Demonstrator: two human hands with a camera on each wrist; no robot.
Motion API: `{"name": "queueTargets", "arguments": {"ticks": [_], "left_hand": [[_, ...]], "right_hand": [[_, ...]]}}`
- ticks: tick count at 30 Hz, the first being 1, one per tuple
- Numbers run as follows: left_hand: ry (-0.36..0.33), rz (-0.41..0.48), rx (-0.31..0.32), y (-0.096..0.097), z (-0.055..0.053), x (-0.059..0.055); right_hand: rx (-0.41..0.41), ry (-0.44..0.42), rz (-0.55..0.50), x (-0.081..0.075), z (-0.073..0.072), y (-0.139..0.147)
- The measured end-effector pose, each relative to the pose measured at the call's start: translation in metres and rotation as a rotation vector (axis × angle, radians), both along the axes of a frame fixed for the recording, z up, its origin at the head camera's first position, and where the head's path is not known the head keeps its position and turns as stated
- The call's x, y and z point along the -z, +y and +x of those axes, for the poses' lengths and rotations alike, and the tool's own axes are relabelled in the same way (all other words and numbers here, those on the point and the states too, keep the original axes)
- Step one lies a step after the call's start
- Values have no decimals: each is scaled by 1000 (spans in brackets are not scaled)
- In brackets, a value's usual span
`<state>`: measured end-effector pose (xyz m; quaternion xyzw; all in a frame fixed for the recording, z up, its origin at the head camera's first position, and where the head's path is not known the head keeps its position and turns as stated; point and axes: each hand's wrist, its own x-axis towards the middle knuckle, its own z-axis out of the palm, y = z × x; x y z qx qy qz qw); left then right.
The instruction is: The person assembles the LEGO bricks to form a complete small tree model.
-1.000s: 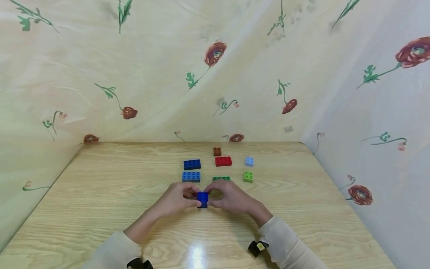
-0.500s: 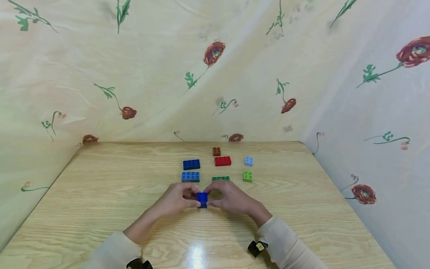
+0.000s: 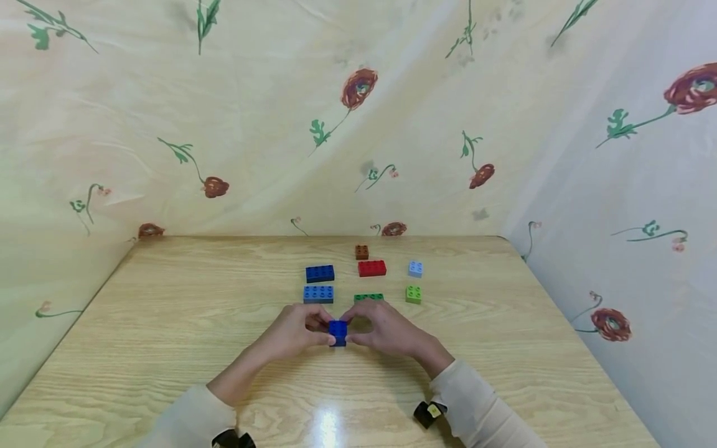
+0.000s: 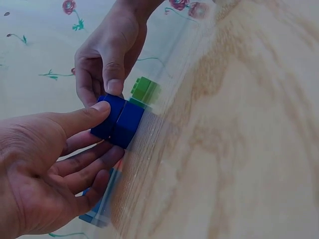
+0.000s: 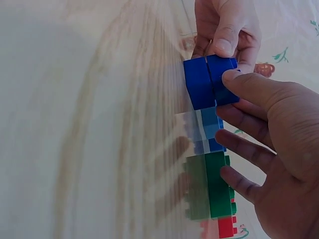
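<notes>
Two blue toy bricks, one stacked on the other, stand on the table between both hands; a thin seam parts the upper brick (image 5: 223, 74) from the lower brick (image 5: 200, 84). My left hand (image 3: 297, 331) pinches the stack from the left, its thumb on the upper brick in the left wrist view. From the right, my right hand (image 3: 386, 330) pinches the same stack with thumb and fingertips. Just beyond the hands lies a green brick (image 3: 368, 297), partly hidden by the right hand. The far side of the stack is hidden in the head view.
Behind the hands on the wooden table (image 3: 168, 348) lie a medium blue brick (image 3: 318, 294), a dark blue brick (image 3: 320, 274), a red brick (image 3: 372, 268), a brown brick (image 3: 361, 252), a light blue brick (image 3: 415, 269) and a lime brick (image 3: 413, 294). A flowered cloth (image 3: 269, 124) hangs behind.
</notes>
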<state>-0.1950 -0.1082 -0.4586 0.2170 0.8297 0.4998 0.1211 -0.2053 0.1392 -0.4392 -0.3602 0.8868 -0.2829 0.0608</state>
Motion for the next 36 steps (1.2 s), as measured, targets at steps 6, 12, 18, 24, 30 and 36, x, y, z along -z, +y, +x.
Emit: {"name": "queueTargets", "arguments": {"ticks": [6, 12, 18, 24, 30, 36], "left_hand": [[18, -7, 4, -1, 0, -1], [24, -13, 5, -1, 1, -1], [18, -17, 9, 0, 0, 0], [18, -30, -2, -1, -1, 0], [18, -41, -18, -1, 0, -2], [4, -44, -23, 0, 1, -2]], "right_hand": [[-28, 85, 12, 1, -1, -1], [-30, 126, 38, 3, -2, 0], [-10, 11, -1, 3, -1, 1], [12, -11, -12, -2, -1, 7], [82, 3, -77, -10, -11, 30], [180, 46, -78, -16, -23, 58]]}}
